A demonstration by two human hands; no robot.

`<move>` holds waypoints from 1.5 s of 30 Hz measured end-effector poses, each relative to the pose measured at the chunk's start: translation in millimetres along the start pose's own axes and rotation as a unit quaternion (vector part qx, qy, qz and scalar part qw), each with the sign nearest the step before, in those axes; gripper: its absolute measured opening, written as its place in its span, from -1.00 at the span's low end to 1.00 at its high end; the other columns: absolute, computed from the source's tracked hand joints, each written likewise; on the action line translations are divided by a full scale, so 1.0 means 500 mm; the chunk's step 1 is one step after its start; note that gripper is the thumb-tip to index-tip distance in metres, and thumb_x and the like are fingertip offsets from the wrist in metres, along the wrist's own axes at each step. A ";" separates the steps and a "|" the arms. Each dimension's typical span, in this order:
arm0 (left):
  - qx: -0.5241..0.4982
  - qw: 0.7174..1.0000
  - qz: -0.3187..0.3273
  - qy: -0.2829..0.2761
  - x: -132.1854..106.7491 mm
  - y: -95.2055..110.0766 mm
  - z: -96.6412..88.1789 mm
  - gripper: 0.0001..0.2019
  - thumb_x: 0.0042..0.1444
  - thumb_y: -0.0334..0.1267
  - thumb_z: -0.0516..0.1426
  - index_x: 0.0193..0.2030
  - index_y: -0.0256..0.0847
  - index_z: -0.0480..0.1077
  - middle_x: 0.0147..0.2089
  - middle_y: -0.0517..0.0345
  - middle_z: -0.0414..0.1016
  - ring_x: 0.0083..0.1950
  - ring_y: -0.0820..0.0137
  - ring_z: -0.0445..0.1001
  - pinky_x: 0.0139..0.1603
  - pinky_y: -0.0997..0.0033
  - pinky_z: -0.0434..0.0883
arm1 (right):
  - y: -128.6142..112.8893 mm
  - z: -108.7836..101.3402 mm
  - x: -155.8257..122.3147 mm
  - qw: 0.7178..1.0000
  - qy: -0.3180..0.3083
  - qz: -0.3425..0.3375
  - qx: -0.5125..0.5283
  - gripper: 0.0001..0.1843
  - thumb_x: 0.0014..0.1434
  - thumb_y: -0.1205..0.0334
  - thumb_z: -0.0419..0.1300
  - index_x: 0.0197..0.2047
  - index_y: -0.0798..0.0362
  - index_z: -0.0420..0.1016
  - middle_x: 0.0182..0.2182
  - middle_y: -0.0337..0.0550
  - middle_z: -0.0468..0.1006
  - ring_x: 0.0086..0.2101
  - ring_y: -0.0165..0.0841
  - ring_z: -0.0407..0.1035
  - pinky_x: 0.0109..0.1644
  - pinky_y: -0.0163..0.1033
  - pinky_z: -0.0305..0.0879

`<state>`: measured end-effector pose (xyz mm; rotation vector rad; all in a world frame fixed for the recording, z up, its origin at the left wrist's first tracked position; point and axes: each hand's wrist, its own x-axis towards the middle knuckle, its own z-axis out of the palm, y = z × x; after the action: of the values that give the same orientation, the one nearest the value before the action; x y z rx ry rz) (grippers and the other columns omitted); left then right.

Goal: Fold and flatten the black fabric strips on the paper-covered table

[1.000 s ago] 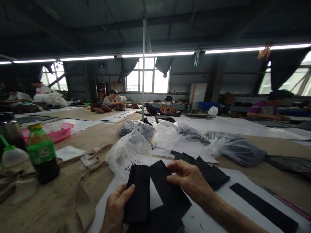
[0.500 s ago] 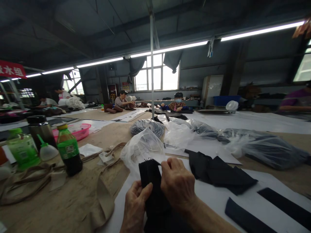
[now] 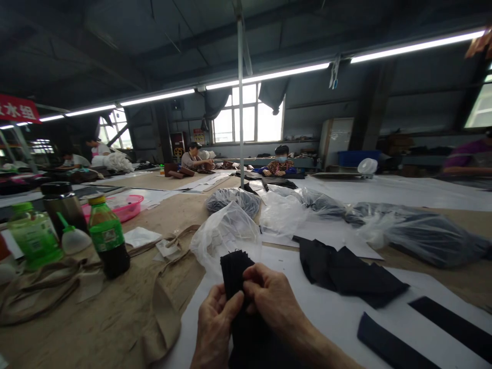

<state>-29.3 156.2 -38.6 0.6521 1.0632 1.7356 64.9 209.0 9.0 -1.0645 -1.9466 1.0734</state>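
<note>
A worker's left hand (image 3: 214,319) clasps stacked black fabric strips (image 3: 232,272), long axis pointing away, as the right hand (image 3: 273,296) pinches their right edge.

I observe a dark ceiling (image 3: 115,31) overhead, with a row of lit tube lights (image 3: 269,75) running left to right. On the far wall (image 3: 303,117) I find a bright window (image 3: 249,117), dark curtains (image 3: 273,96) gathered at its upper corners. A slim pole (image 3: 241,113) stands before the window, a pale cabinet (image 3: 336,139) right of it, a red sign (image 3: 17,108) at left.
</note>
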 end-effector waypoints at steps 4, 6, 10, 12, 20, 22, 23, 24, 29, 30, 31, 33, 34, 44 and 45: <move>0.004 1.000 -0.003 0.007 0.002 -0.003 -0.004 -0.57 -0.26 -0.13 0.31 -0.24 -0.28 0.36 -0.41 0.15 0.52 -0.45 0.41 0.47 -0.45 0.51 0.36 | -0.003 -0.003 -0.013 1.000 -0.011 -0.011 0.018 -0.74 0.04 0.42 -0.04 -0.29 0.09 0.43 -0.49 -0.25 0.48 -0.66 -0.49 0.33 -0.62 -0.43 0.23; 0.008 1.000 -0.007 0.012 0.002 -0.003 -0.007 -0.57 -0.26 -0.13 0.31 -0.24 -0.28 0.36 -0.43 0.17 0.52 -0.45 0.40 0.47 -0.45 0.51 0.37 | -0.009 -0.005 -0.019 0.999 0.001 -0.034 0.004 -0.72 0.02 0.45 -0.02 -0.31 0.06 0.49 -0.45 -0.22 0.49 -0.57 -0.46 0.37 -0.52 -0.40 0.27; 0.014 1.000 -0.017 0.022 0.001 -0.002 -0.012 -0.60 -0.28 -0.17 0.31 -0.29 -0.31 0.37 -0.50 0.16 0.51 -0.52 0.39 0.45 -0.51 0.49 0.35 | -0.016 -0.022 -0.024 0.993 0.050 -0.090 -0.049 -0.77 -0.05 0.50 0.08 -0.46 0.04 0.53 -0.42 -0.20 0.48 -0.35 -0.39 0.38 -0.23 -0.35 0.25; 0.013 0.999 -0.024 0.027 -0.001 0.000 -0.012 -0.64 -0.24 -0.19 0.29 -0.29 -0.32 0.38 -0.51 0.15 0.51 -0.53 0.38 0.45 -0.51 0.47 0.35 | -0.013 -0.036 -0.019 0.989 0.090 -0.084 -0.077 -0.81 -0.03 0.46 0.10 -0.41 0.05 0.51 -0.41 -0.19 0.48 -0.36 -0.39 0.37 -0.24 -0.34 0.24; 0.000 0.998 -0.038 0.047 -0.002 0.004 -0.002 -0.64 -0.27 -0.21 0.29 -0.29 -0.31 0.39 -0.47 0.13 0.53 -0.49 0.34 0.48 -0.49 0.44 0.38 | 0.009 -0.057 -0.002 0.986 0.122 0.025 -0.113 -0.91 -0.17 0.33 0.22 -0.47 0.03 0.44 -0.60 -0.24 0.44 -0.52 -0.32 0.31 -0.44 -0.26 0.13; 0.001 0.998 -0.033 0.050 0.001 0.002 -0.005 -0.64 -0.28 -0.21 0.30 -0.30 -0.31 0.39 -0.48 0.14 0.53 -0.52 0.36 0.47 -0.50 0.44 0.37 | 0.006 -0.052 -0.008 0.989 0.116 0.017 -0.095 -0.89 -0.17 0.36 0.19 -0.46 0.02 0.41 -0.60 -0.28 0.42 -0.52 -0.34 0.30 -0.43 -0.28 0.13; 0.002 0.998 -0.030 0.052 0.002 0.001 -0.007 -0.64 -0.28 -0.22 0.30 -0.30 -0.31 0.39 -0.48 0.14 0.53 -0.53 0.37 0.46 -0.51 0.44 0.37 | 0.004 -0.050 -0.012 0.990 0.111 0.010 -0.083 -0.90 -0.16 0.36 0.18 -0.47 0.02 0.39 -0.60 -0.29 0.41 -0.53 -0.36 0.29 -0.43 -0.29 0.13; 0.002 0.998 -0.028 0.052 0.004 -0.001 -0.009 -0.64 -0.28 -0.22 0.30 -0.30 -0.31 0.38 -0.48 0.14 0.52 -0.53 0.37 0.46 -0.51 0.44 0.37 | 0.001 -0.049 -0.015 0.992 0.107 0.004 -0.070 -0.90 -0.16 0.37 0.17 -0.48 0.02 0.37 -0.60 -0.30 0.40 -0.53 -0.37 0.27 -0.43 -0.29 0.13; -0.005 0.999 -0.027 0.037 0.000 0.000 -0.011 -0.64 -0.25 -0.22 0.30 -0.29 -0.33 0.36 -0.48 0.13 0.52 -0.55 0.39 0.45 -0.53 0.45 0.36 | -0.005 -0.044 -0.018 0.995 0.096 -0.006 0.012 -0.89 -0.19 0.39 0.15 -0.52 0.02 0.29 -0.58 -0.30 0.39 -0.52 -0.38 0.25 -0.41 -0.30 0.16; -0.009 0.999 -0.030 0.033 -0.002 0.001 -0.010 -0.64 -0.23 -0.21 0.29 -0.28 -0.33 0.36 -0.47 0.12 0.52 -0.54 0.38 0.45 -0.52 0.45 0.36 | -0.002 -0.043 -0.015 0.995 0.095 0.003 0.036 -0.89 -0.18 0.39 0.13 -0.51 0.02 0.28 -0.59 -0.30 0.38 -0.52 -0.39 0.26 -0.42 -0.30 0.17; -0.012 0.999 -0.033 0.029 -0.003 0.003 -0.009 -0.64 -0.21 -0.21 0.28 -0.26 -0.32 0.36 -0.44 0.11 0.53 -0.52 0.38 0.47 -0.51 0.44 0.37 | 0.002 -0.042 -0.011 0.994 0.092 0.013 0.062 -0.89 -0.17 0.38 0.12 -0.50 0.02 0.27 -0.59 -0.31 0.38 -0.53 -0.39 0.26 -0.44 -0.31 0.19; -0.021 0.999 -0.040 0.024 -0.004 0.005 -0.007 -0.65 -0.18 -0.21 0.27 -0.24 -0.31 0.35 -0.41 0.10 0.54 -0.48 0.37 0.49 -0.47 0.44 0.38 | 0.010 -0.042 -0.003 0.989 0.086 0.032 0.112 -0.89 -0.15 0.36 0.11 -0.47 0.03 0.25 -0.59 -0.32 0.38 -0.54 -0.42 0.27 -0.48 -0.34 0.21; -0.025 0.999 -0.042 0.022 -0.004 0.006 -0.007 -0.65 -0.17 -0.22 0.27 -0.23 -0.30 0.35 -0.40 0.10 0.54 -0.47 0.36 0.49 -0.46 0.45 0.39 | 0.013 -0.042 0.001 0.987 0.083 0.040 0.133 -0.88 -0.15 0.36 0.11 -0.46 0.04 0.25 -0.59 -0.32 0.37 -0.55 -0.43 0.28 -0.48 -0.35 0.22; -0.057 0.997 -0.060 0.005 -0.006 0.006 0.000 -0.65 -0.21 -0.20 0.29 -0.26 -0.32 0.41 -0.44 0.11 0.53 -0.45 0.34 0.49 -0.49 0.47 0.38 | 0.025 -0.017 0.002 0.986 0.081 0.065 0.130 -0.86 -0.15 0.38 0.12 -0.44 0.06 0.26 -0.58 -0.27 0.41 -0.53 -0.39 0.33 -0.45 -0.31 0.29; -0.062 0.996 -0.059 0.004 -0.007 0.007 0.001 -0.66 -0.21 -0.21 0.30 -0.27 -0.31 0.41 -0.44 0.13 0.52 -0.44 0.35 0.49 -0.48 0.49 0.38 | 0.027 -0.013 0.001 0.988 0.091 0.057 0.107 -0.86 -0.15 0.39 0.12 -0.43 0.05 0.26 -0.57 -0.26 0.41 -0.53 -0.38 0.33 -0.45 -0.30 0.27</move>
<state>-29.0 152.8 -35.2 0.4957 0.9718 1.6873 74.5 216.2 0.0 -1.1227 -1.6040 1.1739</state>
